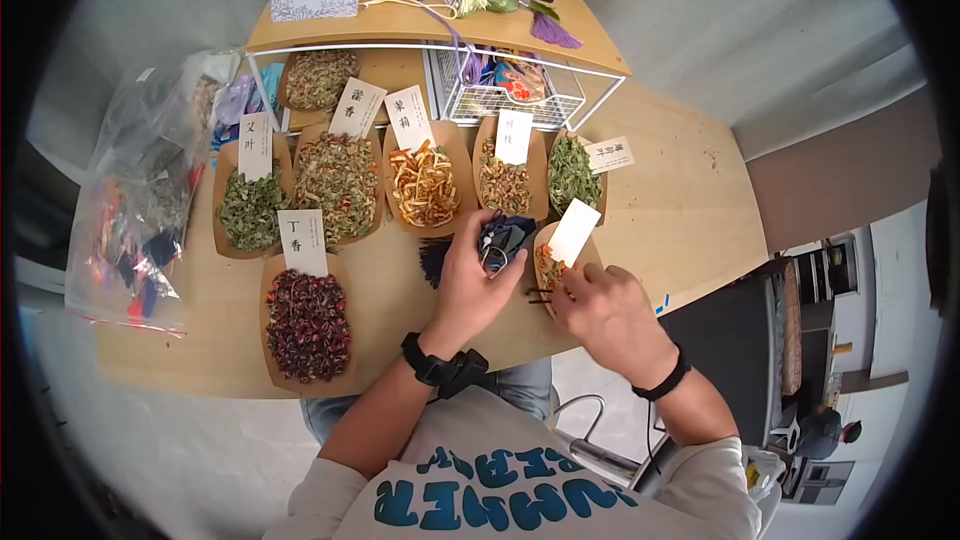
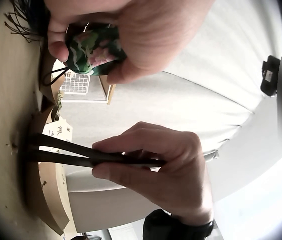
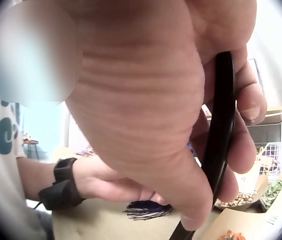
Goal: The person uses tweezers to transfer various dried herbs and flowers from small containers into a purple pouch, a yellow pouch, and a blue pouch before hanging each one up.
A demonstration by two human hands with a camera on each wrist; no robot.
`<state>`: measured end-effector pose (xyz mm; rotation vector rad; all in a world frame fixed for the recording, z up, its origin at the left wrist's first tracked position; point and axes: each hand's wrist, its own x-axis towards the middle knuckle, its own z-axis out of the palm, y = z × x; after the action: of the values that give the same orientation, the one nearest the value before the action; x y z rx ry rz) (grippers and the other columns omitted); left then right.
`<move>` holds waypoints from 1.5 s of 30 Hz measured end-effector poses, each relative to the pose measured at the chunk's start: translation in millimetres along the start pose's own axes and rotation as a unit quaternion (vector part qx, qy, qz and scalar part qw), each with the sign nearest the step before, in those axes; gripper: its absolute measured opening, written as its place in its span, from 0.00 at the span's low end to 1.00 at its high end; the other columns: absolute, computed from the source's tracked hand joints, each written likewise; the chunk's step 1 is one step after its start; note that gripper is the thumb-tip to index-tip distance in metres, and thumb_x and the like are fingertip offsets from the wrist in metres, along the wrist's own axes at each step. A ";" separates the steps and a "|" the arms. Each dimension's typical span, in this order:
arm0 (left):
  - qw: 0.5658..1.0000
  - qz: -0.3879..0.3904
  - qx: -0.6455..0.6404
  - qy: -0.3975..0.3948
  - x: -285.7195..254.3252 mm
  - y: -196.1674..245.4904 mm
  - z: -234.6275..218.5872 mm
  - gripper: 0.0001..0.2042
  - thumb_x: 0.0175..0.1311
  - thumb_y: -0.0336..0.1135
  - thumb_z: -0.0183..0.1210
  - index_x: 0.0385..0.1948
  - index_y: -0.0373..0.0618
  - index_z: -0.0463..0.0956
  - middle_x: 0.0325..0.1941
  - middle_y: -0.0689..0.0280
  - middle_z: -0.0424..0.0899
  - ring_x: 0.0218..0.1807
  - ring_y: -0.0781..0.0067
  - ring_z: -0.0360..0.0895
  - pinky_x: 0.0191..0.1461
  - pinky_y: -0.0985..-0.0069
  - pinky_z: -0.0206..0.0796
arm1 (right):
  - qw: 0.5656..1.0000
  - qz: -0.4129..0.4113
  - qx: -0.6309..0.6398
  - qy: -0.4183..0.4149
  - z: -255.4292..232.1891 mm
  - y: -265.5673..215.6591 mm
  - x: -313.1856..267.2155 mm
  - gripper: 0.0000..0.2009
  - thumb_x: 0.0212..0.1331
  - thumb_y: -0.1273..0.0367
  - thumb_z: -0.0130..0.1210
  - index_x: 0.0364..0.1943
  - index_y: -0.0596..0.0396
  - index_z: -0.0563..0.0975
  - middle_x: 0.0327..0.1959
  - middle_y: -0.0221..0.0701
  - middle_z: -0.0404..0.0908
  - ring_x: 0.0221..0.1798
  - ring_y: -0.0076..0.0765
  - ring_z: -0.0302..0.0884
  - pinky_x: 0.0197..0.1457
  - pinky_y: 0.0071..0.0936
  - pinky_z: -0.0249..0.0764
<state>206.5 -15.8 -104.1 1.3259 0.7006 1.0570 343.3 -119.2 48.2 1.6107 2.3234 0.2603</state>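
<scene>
In the head view the left hand (image 1: 474, 280) holds a dark pouch (image 1: 508, 238) with a cord; the left wrist view shows its green and pink floral cloth (image 2: 97, 50). A dark tassel (image 1: 433, 260) hangs beside that hand. The right hand (image 1: 615, 320) grips dark tweezers (image 2: 71, 152), their two tips apart, over the near right paper tray (image 3: 241, 225) of orange petals (image 1: 548, 268). A white card (image 1: 575, 231) stands in this tray. Whether anything is between the tips cannot be told.
Several paper trays of dried herbs with cards stand behind; one of dark red buds (image 1: 308, 325) is front left. A wooden shelf (image 1: 430, 30) with a wire basket (image 1: 480, 105) is at the back, a plastic bag (image 1: 130, 200) at the left.
</scene>
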 end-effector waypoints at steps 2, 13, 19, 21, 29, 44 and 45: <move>1.000 0.007 0.006 -0.006 -1.2 1.7 1.5 0.24 0.68 0.26 0.71 0.62 0.37 0.72 0.57 0.61 0.86 0.58 0.74 0.84 0.65 0.72 0.74 | 1.000 -0.003 -0.022 -0.011 5.2 -8.1 2.5 0.02 0.51 0.71 0.63 0.29 0.52 0.83 0.33 0.31 0.81 0.40 0.37 0.85 0.38 0.34 0.79; 0.998 0.014 0.051 -0.022 -3.5 2.6 2.2 0.27 0.66 0.28 0.73 0.64 0.36 0.71 0.58 0.57 0.84 0.60 0.70 0.83 0.64 0.70 0.75 | 1.000 -0.005 -0.015 -0.017 20.3 -2.7 1.2 0.03 0.49 0.72 0.63 0.29 0.52 0.83 0.36 0.30 0.82 0.41 0.37 0.85 0.41 0.33 0.79; 0.997 0.027 0.071 -0.029 -3.8 2.2 1.8 0.29 0.65 0.28 0.74 0.66 0.36 0.70 0.61 0.55 0.83 0.61 0.67 0.83 0.64 0.70 0.75 | 1.000 -0.023 0.000 0.000 25.4 1.0 -2.9 0.03 0.50 0.71 0.62 0.28 0.51 0.83 0.37 0.29 0.82 0.42 0.35 0.85 0.42 0.34 0.80; 0.996 0.021 0.079 -0.033 -3.1 1.0 1.7 0.30 0.65 0.28 0.74 0.66 0.36 0.70 0.61 0.55 0.82 0.62 0.67 0.83 0.64 0.70 0.76 | 0.999 -0.029 0.017 0.027 29.1 3.5 -3.8 0.02 0.49 0.70 0.62 0.24 0.53 0.83 0.34 0.31 0.83 0.41 0.37 0.87 0.40 0.35 0.82; 0.994 0.040 0.100 -0.035 -4.5 2.0 -0.5 0.30 0.63 0.28 0.74 0.67 0.39 0.70 0.63 0.55 0.83 0.63 0.64 0.84 0.63 0.69 0.77 | 0.960 0.100 0.190 0.177 -16.4 34.4 -31.8 0.08 0.45 0.76 0.70 0.31 0.53 0.89 0.26 0.31 0.83 0.28 0.43 0.82 0.32 0.40 0.76; 0.995 0.034 0.071 -0.065 -4.9 5.5 0.5 0.28 0.60 0.23 0.74 0.62 0.38 0.72 0.57 0.58 0.83 0.61 0.66 0.83 0.67 0.69 0.73 | 0.907 0.173 0.261 0.281 -5.6 41.9 -11.6 0.10 0.54 0.72 0.76 0.41 0.55 0.90 0.30 0.34 0.84 0.27 0.42 0.80 0.31 0.35 0.75; 0.994 0.037 0.071 -0.072 -6.3 6.1 0.5 0.28 0.60 0.23 0.74 0.62 0.38 0.72 0.57 0.58 0.83 0.61 0.66 0.83 0.67 0.69 0.73 | 0.894 0.223 0.287 0.263 -8.1 40.5 -15.3 0.09 0.58 0.72 0.75 0.41 0.57 0.90 0.30 0.32 0.84 0.28 0.38 0.79 0.32 0.32 0.74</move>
<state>203.2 -22.2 -99.0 1.5457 0.6305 0.9735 381.1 -119.0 70.7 2.6612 2.5181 0.1131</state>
